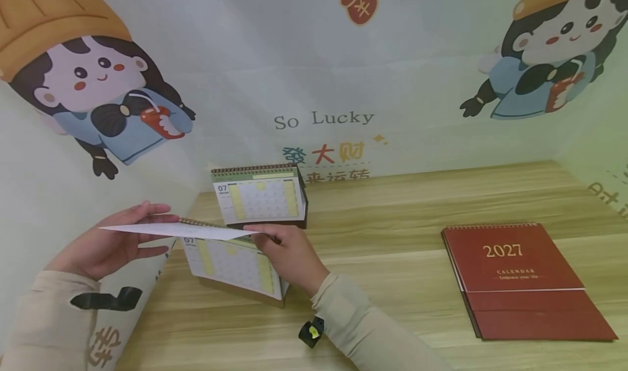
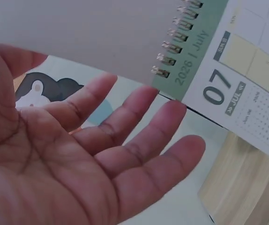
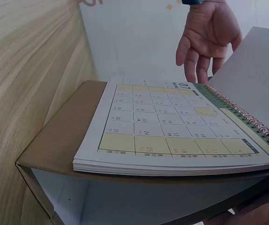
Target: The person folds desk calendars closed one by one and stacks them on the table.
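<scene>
"From the head, what did you make of it?"
"Page-turning, I'd say. The near green calendar (image 1: 233, 267) stood at the table's (image 1: 382, 284) left, its page (image 1: 196, 231) raised; the right hand (image 1: 294, 254) gripped its top right corner."
"And the left wrist?"
"The left hand (image 2: 78, 159) was spread wide by the calendar's edge; I couldn't tell if it touched."
"Right wrist?"
"The page slanted up beyond the spiral (image 3: 240, 110). Next called for folding it over the back, I guessed."
</scene>
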Tool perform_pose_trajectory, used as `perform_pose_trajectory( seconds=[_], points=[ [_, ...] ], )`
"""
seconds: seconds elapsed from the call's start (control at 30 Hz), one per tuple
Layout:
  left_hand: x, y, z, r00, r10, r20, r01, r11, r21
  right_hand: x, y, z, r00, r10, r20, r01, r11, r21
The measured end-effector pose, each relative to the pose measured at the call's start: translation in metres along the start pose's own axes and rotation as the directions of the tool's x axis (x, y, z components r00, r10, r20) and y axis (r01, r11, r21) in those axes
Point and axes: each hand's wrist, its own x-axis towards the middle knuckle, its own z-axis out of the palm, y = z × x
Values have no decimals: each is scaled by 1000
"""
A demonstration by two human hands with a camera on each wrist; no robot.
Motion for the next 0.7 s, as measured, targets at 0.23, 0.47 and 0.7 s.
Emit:
perform_pose_trajectory(
  seconds=[0.23, 0.47, 0.7],
  points=[
    [-5, -7, -4, 1000, 4, -30, 1, 983, 181, 1, 0, 2, 1000, 13, -14, -13, 1000, 14],
    [-4, -22, 3, 987, -14, -158, 60, 955, 291, 1, 0, 3, 999, 29, -24, -28, 999, 23],
    [2, -40, 17, 931, -89, -353, 252, 857, 449, 0, 1, 4, 1000, 7, -25, -7, 1000, 11]
  ],
)
